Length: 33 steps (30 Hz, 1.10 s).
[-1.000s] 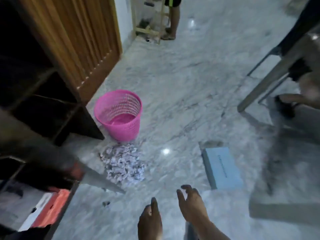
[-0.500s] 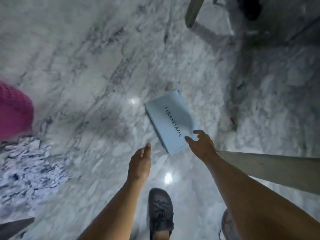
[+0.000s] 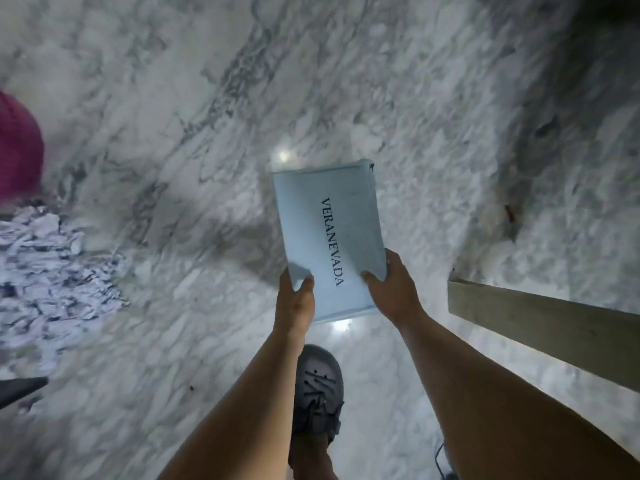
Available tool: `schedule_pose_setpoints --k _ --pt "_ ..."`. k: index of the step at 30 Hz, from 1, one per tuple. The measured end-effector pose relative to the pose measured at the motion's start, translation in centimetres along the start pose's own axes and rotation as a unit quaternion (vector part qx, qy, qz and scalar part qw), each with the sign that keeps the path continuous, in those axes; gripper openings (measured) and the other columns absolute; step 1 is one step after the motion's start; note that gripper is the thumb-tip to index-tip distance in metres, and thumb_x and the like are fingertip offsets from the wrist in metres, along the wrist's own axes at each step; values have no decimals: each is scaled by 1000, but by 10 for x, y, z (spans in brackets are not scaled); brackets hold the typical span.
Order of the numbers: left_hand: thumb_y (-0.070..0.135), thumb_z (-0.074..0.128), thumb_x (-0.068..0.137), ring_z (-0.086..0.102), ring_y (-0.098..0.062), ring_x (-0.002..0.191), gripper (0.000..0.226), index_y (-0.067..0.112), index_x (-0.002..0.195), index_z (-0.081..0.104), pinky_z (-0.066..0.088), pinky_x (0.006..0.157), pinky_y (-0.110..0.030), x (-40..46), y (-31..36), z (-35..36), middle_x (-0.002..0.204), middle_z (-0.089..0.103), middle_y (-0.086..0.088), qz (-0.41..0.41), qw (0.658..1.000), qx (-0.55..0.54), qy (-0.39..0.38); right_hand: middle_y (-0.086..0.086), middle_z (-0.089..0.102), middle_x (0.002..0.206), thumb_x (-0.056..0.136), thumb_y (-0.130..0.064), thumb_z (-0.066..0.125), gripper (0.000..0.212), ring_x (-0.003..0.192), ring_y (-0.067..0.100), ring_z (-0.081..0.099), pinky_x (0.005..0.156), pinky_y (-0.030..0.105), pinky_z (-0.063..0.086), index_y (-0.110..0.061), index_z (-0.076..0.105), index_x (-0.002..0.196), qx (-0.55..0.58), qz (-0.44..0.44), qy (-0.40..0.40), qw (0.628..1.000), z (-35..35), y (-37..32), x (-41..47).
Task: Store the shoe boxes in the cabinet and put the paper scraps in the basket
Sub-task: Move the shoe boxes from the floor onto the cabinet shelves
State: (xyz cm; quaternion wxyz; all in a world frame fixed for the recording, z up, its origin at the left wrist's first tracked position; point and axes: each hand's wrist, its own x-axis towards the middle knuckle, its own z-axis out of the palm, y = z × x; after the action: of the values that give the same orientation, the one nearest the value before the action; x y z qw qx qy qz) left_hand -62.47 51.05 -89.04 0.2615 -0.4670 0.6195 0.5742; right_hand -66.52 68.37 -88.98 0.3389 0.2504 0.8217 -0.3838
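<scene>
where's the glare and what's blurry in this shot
Head view: two bright glare spots on the marble floor, beyond and just below the shoe box; the pink basket and paper scraps at left are smeared; the box lettering stays legible.

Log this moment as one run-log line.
stage: shoe box pickup | left hand: grips shoe box | right hand: grips shoe box | paper scraps: on floor | basket: left edge

glossy grey-veined marble floor [image 3: 173,98]; wooden plank [image 3: 540,327] at right.
</scene>
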Motion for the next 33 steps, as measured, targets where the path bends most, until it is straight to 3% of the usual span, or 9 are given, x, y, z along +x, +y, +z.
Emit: schedule_pose_setpoints --k 4,9,13,15,18,21,23,27,33 --pt "26 54 102 53 -23 130 49 24 149 42 39 106 -31 -92 4 -63 144 56 -2 -12 999 -42 31 1 62 132 94 -15 64 58 117 25 63 77 18 47 -20 46 149 -14 -36 -30 999 0 -37 -88" --pt "26 57 100 54 -23 128 50 20 147 44 39 100 -27 -248 6 -161 142 57 -3 -24 991 -100 87 2 60 131 92 -19 63 57 113 26 61 90 35 50 -30 46 146 -74 -88 -77 990 1 -104 -248" --pt "31 56 99 53 -24 129 53 21 149 41 40 104 -31 -404 -20 -245 144 54 -3 -35 983 -154 96 6 62 127 87 -19 68 67 107 30 61 90 38 51 -29 43 148 -122 -128 -140 974 8 -133 -400" --pt "35 56 99 56 -22 121 52 25 148 41 43 106 -36 -485 -47 -290 145 55 -3 -29 977 -188 100 6 63 129 80 -29 71 69 112 32 62 98 47 53 -37 44 143 -152 -125 -166 966 18 -131 -469" --pt "37 54 100 56 -20 116 47 33 145 42 45 106 -38 -598 -97 -356 142 56 1 -16 967 -221 126 2 71 123 69 -44 75 77 103 28 70 94 49 57 -39 47 141 -195 -169 -213 942 47 -120 -561" --pt "36 57 98 59 -21 111 31 31 128 48 51 100 -39 -677 -149 -415 125 60 2 -15 953 -249 170 -3 74 109 81 -21 78 65 91 17 71 80 38 59 -30 54 140 -188 -219 -243 926 78 -135 -677" --pt "35 60 94 64 -22 108 39 24 130 54 53 95 -37 -708 -177 -451 123 65 0 1 943 -253 215 -8 72 100 83 -14 74 60 88 15 70 76 38 59 -26 56 139 -185 -260 -266 910 102 -147 -737" --pt "22 57 97 63 -25 112 46 25 142 48 50 99 -36 -740 -192 -519 131 64 -3 37 921 -267 281 -1 75 100 68 -37 62 69 90 30 73 80 45 60 -34 57 137 -193 -338 -260 884 159 -179 -796" --pt "24 56 99 56 -20 116 51 36 146 41 53 93 -39 -742 -150 -609 133 56 6 88 883 -352 296 3 74 109 85 -27 66 50 95 33 72 83 43 60 -29 60 135 -197 -430 -220 853 221 -300 -856"
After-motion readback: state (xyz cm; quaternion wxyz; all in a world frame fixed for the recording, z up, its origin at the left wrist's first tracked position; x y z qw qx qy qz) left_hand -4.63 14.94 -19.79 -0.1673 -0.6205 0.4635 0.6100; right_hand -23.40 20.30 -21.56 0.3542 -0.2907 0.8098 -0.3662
